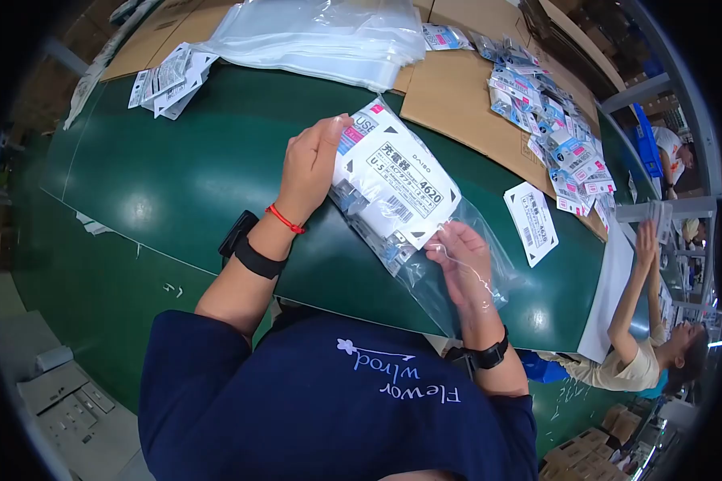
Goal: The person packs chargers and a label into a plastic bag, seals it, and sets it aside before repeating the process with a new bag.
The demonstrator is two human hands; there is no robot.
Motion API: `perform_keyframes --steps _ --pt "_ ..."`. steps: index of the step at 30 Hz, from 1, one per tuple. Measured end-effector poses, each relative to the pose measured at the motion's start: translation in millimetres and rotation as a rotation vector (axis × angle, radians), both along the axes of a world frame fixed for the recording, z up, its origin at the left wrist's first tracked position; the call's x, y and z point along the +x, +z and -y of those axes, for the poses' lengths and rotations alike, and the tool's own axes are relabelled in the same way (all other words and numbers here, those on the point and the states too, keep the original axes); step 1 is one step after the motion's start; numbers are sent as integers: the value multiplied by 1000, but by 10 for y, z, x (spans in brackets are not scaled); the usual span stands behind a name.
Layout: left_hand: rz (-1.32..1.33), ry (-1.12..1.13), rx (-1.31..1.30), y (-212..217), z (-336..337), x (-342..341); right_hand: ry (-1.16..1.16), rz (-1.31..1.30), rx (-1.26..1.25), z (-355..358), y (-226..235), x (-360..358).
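In front of me, above the green table, is a clear plastic bag (429, 293) that holds several small blister packs (361, 220). A white printed label card (409, 184) lies over the packs, tilted down to the right. My left hand (313, 160) is closed round the bag's upper left side, thumb on top. My right hand (461, 260) pinches the card's lower corner; clear film covers its fingers and wrist, so it appears to be inside the bag's mouth. The fingers behind the bag are hidden.
Cardboard sheets (449, 108) carry a pile of blister packs (565, 152) at the right. One loose label card (531, 224) lies near my right hand. Far left is a stack of cards (172, 80); clear bags (321, 40) lie at the back. A co-worker (638, 337) raises both arms at right.
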State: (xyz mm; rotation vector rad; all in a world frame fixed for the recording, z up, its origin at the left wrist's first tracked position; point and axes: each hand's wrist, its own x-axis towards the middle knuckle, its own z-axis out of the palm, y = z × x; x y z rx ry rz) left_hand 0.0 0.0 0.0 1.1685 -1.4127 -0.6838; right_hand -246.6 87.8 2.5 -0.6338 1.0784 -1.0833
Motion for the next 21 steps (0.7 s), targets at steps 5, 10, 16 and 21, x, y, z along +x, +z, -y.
perform_keyframes --steps 5,10,16,21 --pt "-5 18 -27 -4 -25 -20 -39 -79 -80 14 20 56" --pt "-34 -22 28 -15 -30 -17 -27 -128 -145 89 -16 91" --pt "11 -52 68 45 -26 -30 -46 -199 -128 155 28 150" --pt "145 16 -54 34 48 -30 -13 -122 -140 137 42 91"
